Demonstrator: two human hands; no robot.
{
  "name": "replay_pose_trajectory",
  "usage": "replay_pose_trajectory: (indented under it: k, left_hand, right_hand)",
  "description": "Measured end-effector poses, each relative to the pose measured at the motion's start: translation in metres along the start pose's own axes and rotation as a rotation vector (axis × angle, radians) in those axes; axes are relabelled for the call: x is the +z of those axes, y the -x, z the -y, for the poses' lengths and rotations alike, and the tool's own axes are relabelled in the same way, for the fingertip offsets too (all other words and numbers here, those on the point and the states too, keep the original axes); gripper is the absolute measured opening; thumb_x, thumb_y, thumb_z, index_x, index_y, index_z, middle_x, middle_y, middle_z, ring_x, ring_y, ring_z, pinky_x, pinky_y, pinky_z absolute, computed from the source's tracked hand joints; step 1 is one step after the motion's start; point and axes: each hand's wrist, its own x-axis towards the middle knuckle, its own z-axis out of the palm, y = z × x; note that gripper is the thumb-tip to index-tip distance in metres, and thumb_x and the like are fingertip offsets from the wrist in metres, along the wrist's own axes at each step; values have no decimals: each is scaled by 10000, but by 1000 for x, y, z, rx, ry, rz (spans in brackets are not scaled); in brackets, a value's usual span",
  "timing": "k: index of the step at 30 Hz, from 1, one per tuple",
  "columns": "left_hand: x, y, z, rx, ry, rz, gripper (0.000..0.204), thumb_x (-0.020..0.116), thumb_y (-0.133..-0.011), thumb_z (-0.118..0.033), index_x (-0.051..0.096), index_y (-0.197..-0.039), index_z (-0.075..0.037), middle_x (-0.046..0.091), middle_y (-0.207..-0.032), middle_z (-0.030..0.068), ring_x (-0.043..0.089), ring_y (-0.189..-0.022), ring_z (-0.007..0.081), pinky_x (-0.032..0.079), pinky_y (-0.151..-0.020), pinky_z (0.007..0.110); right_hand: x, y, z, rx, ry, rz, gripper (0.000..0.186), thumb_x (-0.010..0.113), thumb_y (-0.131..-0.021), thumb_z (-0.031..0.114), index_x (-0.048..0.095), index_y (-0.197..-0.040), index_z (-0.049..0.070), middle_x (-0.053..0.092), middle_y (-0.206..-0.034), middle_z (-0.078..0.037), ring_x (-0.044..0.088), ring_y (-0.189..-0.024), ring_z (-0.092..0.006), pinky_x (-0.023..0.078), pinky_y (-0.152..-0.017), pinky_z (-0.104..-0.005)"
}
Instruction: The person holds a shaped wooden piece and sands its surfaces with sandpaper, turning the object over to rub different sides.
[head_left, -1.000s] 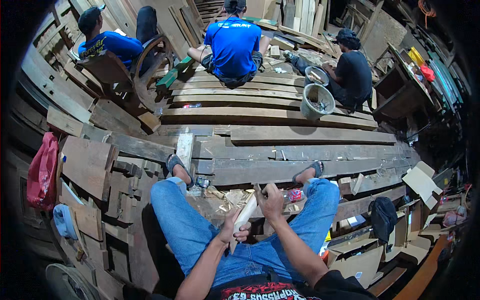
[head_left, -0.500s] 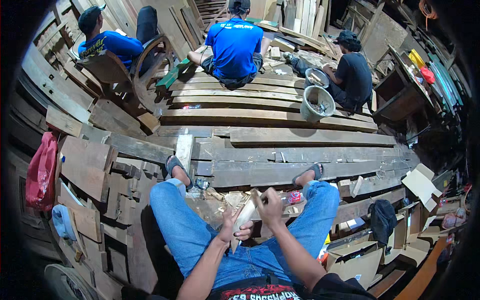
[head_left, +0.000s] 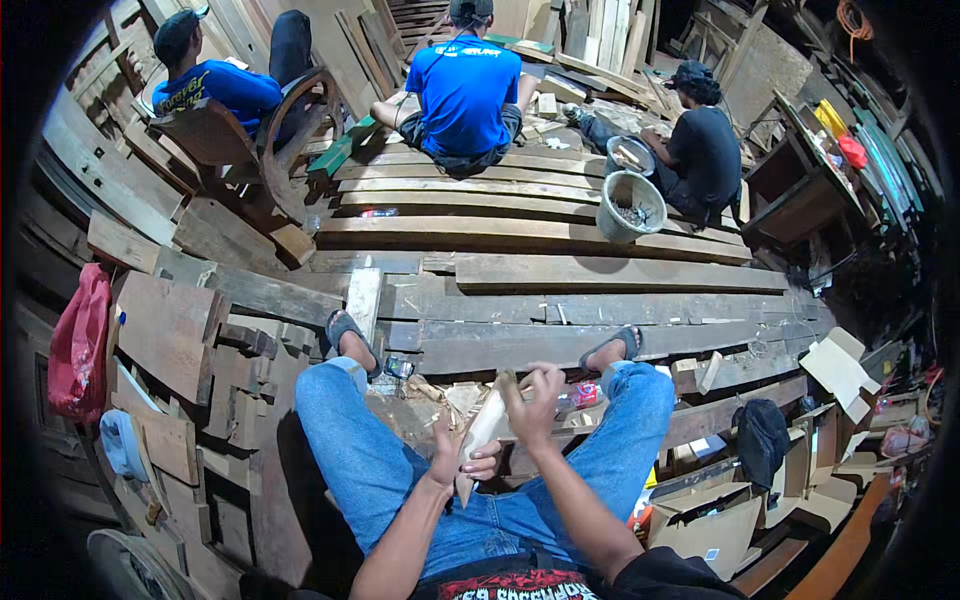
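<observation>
A pale carved wooden piece (head_left: 485, 425) stands tilted between my knees, its pointed lower end above my lap. My left hand (head_left: 455, 462) is closed round its lower part, with fingers showing on the right side and the thumb raised on the left. At its upper end is my right hand (head_left: 533, 400), thumb side close against the wood and fingers apart, slightly blurred. Whether anything small lies under the right thumb is hidden. Light wood shavings (head_left: 462, 395) lie on the boards just beyond the piece.
Long planks (head_left: 620, 275) run across the floor ahead. Two buckets (head_left: 632, 210) stand by a seated person (head_left: 700, 145) in dark clothes. Another person (head_left: 465, 95) sits in blue, and one occupies a wooden chair (head_left: 215, 130). Cardboard boxes (head_left: 705, 530) are at right, stacked boards (head_left: 170, 325) at left.
My right hand's fingers have spread away from the wooden piece's upper end, where they were curled round it. My left hand keeps its hold, its thumb now lifted. The view has shifted slightly.
</observation>
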Motion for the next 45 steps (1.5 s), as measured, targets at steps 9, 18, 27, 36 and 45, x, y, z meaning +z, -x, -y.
replay_pose_trajectory:
  k: [9, 18, 27, 36, 45]
  left_hand:
    - [-5, -3, 6, -31, -53, -69, 961, 350, -784, -934, 436, -1420, -219, 373, -681, -57, 337, -440, 42, 315, -467, 211]
    - [10, 1, 5, -7, -54, -108, 769, 305, -887, -847, 505, -1233, -190, 369, -647, -58, 339, -435, 43, 305, -460, 226]
    - [1, 1, 7, -11, -194, -102, 800, 315, -863, -872, 463, -1328, -237, 350, -647, -58, 315, -424, 38, 275, -429, 204]
    - [-3, 1, 5, -47, -226, -68, 790, 350, -831, -890, 448, -1283, -250, 341, -679, -54, 297, -448, 30, 285, -447, 202]
    - [2, 3, 7, -83, -165, -55, 766, 354, -881, -839, 410, -1406, -284, 347, -681, -49, 306, -451, 37, 267, -404, 187]
  right_hand:
    - [1, -2, -8, 4, -24, 9, 317, 834, -785, 214, 575, -750, 34, 587, -1119, -155, 521, -1048, -340, 427, -899, -460]
    - [-2, 5, -8, -128, -45, 74, 303, 829, -759, 167, 561, -732, 27, 612, -1092, -146, 531, -1033, -334, 407, -900, -463]
    - [-1, -4, -4, -35, -19, 36, 351, 834, -777, 222, 540, -684, 53, 612, -1107, -156, 536, -1048, -344, 398, -919, -471]
    - [-3, 0, -4, 0, -16, 6, 349, 821, -800, 217, 531, -730, 36, 595, -1096, -157, 514, -1054, -344, 390, -927, -464]
    - [-7, 6, -12, -26, -43, -25, 362, 809, -805, 208, 496, -699, 60, 610, -1077, -149, 521, -1037, -330, 376, -934, -458]
